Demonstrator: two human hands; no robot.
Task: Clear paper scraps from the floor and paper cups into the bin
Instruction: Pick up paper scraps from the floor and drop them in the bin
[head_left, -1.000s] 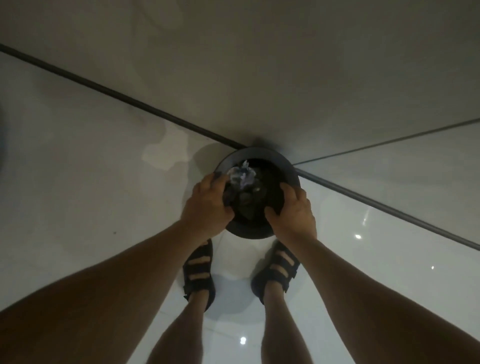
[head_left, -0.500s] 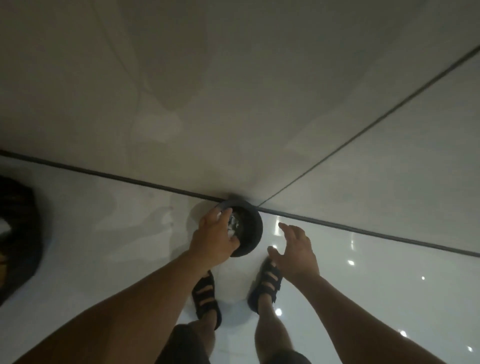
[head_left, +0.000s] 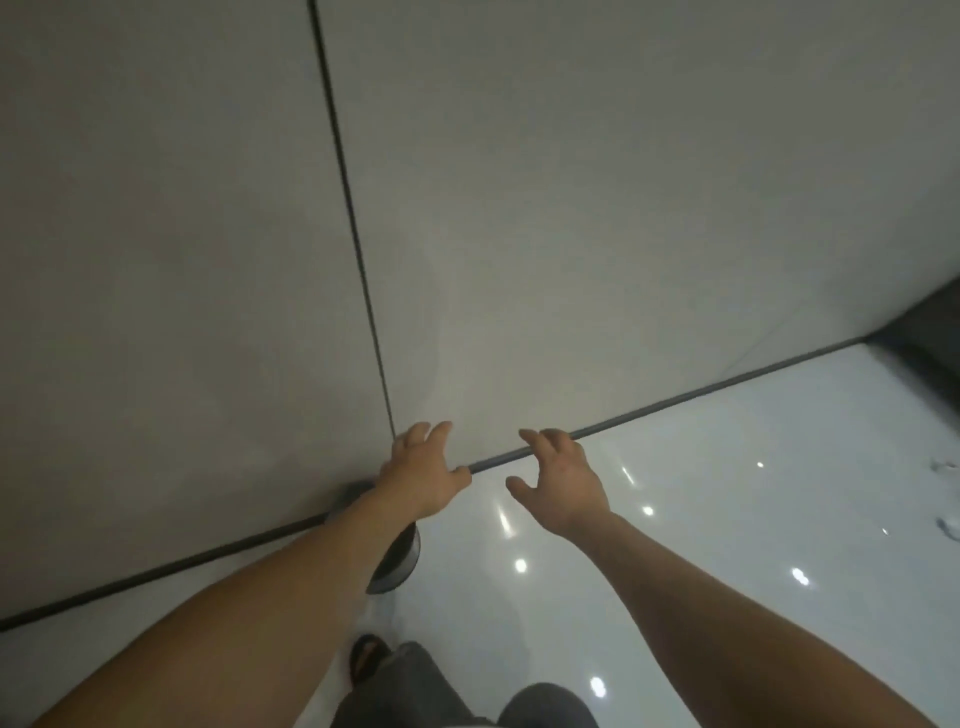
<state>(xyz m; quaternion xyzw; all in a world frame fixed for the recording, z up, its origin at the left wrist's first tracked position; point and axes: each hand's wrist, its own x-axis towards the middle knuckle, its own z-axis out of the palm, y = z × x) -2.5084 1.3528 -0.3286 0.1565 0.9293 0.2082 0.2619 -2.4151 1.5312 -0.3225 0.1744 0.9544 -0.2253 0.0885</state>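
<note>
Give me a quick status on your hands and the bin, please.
Left hand open, empty; right hand open, empty. Bin on floor by the wall, half hidden by left forearm. Pale bits far right on the floor, too blurred to identify.

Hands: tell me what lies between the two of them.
Head view: between the left hand and right hand show only bare glossy floor and the dark strip at the wall's foot.
</note>
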